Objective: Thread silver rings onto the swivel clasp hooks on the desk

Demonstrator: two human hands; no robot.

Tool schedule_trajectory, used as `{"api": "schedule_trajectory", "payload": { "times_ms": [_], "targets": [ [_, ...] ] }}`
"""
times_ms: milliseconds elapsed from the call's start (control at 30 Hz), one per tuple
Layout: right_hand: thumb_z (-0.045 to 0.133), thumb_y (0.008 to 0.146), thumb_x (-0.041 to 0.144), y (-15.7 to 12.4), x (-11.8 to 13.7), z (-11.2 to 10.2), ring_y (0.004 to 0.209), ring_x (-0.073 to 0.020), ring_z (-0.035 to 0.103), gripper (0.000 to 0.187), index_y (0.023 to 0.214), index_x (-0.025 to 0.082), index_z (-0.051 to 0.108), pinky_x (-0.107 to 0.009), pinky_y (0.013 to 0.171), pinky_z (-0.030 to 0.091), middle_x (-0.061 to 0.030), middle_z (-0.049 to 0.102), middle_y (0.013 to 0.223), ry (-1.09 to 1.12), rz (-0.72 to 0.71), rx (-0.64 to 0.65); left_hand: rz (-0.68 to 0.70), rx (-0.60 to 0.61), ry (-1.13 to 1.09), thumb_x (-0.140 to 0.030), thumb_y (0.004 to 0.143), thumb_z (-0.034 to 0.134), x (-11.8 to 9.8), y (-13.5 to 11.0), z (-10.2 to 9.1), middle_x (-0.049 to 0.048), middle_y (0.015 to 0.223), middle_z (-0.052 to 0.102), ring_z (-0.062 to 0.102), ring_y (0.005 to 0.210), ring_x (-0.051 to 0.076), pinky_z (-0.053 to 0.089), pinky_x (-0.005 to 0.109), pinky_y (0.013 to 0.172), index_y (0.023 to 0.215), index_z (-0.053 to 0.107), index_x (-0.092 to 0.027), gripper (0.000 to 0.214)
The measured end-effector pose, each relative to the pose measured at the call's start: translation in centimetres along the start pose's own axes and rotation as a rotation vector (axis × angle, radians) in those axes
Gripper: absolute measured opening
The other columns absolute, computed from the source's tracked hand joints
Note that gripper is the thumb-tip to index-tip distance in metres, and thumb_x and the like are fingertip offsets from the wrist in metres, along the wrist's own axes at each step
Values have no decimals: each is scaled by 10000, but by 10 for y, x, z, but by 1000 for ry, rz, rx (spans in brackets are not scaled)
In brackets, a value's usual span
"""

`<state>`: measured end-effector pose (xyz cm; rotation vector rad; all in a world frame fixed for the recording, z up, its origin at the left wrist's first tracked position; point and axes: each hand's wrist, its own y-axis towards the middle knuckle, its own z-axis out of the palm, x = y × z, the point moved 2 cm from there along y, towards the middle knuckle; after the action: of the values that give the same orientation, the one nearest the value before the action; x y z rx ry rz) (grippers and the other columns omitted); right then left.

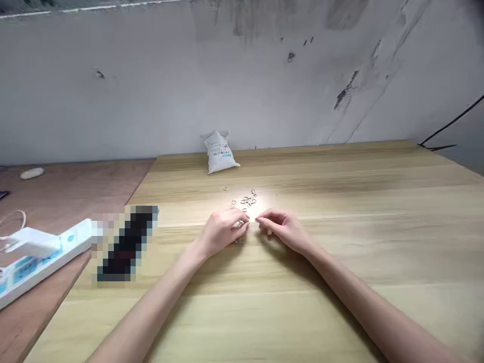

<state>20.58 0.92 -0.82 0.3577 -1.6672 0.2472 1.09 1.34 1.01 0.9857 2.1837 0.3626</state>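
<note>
My left hand (pixel 227 226) rests low over the tabletop, its thumb and fingers closed around small shiny metal pieces (pixel 240 224); their exact kind is too small to tell. Facing it a short gap away, my right hand (pixel 282 228) pinches a tiny metal ring (pixel 256 220) between thumb and forefinger. Just beyond both hands lies a loose pile of small metal rings and clasps (pixel 248 201). Two single rings, one nearer (pixel 233 202) and one farther (pixel 225 188), lie to the left of that pile.
A white plastic packet (pixel 220 154) with a printed label stands near the wall (pixel 159 101). To the left are a blurred-out dark object (pixel 126 244) and a white power strip (pixel 73 239) with a charger (pixel 36 242) plugged in. The wooden table (pixel 302 312) adjoins a reddish-brown surface (pixel 94 181).
</note>
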Motion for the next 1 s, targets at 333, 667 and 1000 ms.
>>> {"api": "schedule_trajectory", "payload": {
  "times_ms": [333,667,1000],
  "targets": [
    [730,794,404,-8,-5,17,579,-106,573,249,846,169,663,-246,559,487,-14,650,730,131,47,77,-500,-38,-436,-253,839,674,-13,-18,-11,52,866,744,683,793,158,550,269,709,862,737,-181,98],
    [647,870,392,-13,-2,19,609,-116,585,209,899,185,655,-263,575,482,-39,676,844,45,-28,74,-701,-95,-743,-301,792,728,-12,-27,5,62,833,744,673,700,135,544,220,621,848,745,-152,160],
    [635,879,398,-15,0,19,588,-117,570,205,885,193,644,-264,552,460,-22,637,783,6,-32,54,-701,-102,-658,-328,791,730,-12,-32,8,64,841,715,642,686,132,529,241,633,825,731,-153,178]
  ]
}}
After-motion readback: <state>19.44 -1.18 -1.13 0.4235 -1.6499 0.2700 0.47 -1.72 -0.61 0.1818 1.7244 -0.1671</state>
